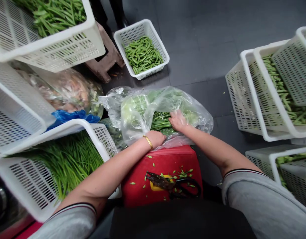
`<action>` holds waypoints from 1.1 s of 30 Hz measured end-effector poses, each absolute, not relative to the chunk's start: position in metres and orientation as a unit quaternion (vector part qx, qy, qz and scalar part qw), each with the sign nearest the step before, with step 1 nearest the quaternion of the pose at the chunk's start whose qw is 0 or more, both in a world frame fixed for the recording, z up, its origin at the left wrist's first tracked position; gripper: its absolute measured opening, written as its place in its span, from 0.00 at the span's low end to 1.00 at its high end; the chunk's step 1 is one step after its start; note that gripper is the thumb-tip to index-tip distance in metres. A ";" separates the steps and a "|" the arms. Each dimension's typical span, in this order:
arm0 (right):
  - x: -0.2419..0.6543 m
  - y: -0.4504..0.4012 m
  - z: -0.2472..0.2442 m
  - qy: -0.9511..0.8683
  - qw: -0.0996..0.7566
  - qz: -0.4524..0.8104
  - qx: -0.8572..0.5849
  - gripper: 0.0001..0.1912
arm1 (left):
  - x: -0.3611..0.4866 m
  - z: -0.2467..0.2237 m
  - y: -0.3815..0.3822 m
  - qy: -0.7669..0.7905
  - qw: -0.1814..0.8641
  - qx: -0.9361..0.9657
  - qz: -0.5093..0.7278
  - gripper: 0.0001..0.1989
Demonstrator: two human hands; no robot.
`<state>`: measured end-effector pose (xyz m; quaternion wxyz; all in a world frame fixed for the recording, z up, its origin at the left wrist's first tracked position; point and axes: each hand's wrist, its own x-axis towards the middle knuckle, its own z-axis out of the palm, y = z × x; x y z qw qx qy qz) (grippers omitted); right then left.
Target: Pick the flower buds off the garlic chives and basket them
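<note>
A clear plastic bag (140, 114) lies open in front of me, holding green flowering chive stems (160, 121). My left hand (156, 138), with a gold bangle at the wrist, is closed at the bag's near edge; its fingertips are partly hidden. Inside the opening, my right hand (177, 121) has its fingers curled on the stems at their right side. Just below the bag is a red stool or box top (138, 186) strewn with small green buds (184, 173). Dark scissors (168, 183) rest on it.
A white basket of long green chives (98, 127) stands at my left. Ahead is a basket of green beans (166, 61). More baskets (250, 99) are stacked at right, and one (58, 54) at upper left. A person's boot (120, 15) shows at the top.
</note>
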<state>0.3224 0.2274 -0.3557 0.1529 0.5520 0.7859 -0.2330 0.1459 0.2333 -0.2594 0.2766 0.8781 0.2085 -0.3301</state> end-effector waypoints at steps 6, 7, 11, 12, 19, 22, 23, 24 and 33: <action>0.317 0.236 -0.347 0.770 0.200 -0.214 0.567 0.22 | 0.149 -0.261 0.234 0.208 0.280 0.870 -0.349 0.16; 0.317 0.235 -0.345 0.769 0.206 -0.214 0.566 0.22 | 0.149 -0.261 0.234 0.206 0.283 0.867 -0.355 0.17; 0.314 0.232 -0.327 0.773 0.217 -0.212 0.557 0.23 | 0.148 -0.260 0.238 0.265 0.286 0.858 -0.336 0.15; 0.313 0.233 -0.320 0.776 0.219 -0.214 0.552 0.22 | 0.147 -0.262 0.242 0.304 0.275 0.863 -0.294 0.17; 0.299 0.230 -0.282 0.810 0.180 -0.200 0.521 0.22 | 0.158 -0.314 0.280 0.322 0.330 0.875 -0.150 0.49; 0.301 0.228 -0.284 0.816 0.139 -0.208 0.521 0.23 | 0.161 -0.333 0.283 0.333 0.325 0.859 -0.216 0.37; 0.307 0.230 -0.287 0.815 0.118 -0.232 0.518 0.27 | 0.160 -0.335 0.283 0.337 0.310 0.856 -0.241 0.32; 0.316 0.235 -0.289 0.808 0.093 -0.269 0.515 0.33 | 0.158 -0.337 0.283 0.339 0.295 0.854 -0.264 0.26; 0.380 0.256 -0.266 0.679 0.010 -0.310 0.665 0.26 | 0.150 -0.320 0.276 0.319 0.228 0.877 -0.277 0.15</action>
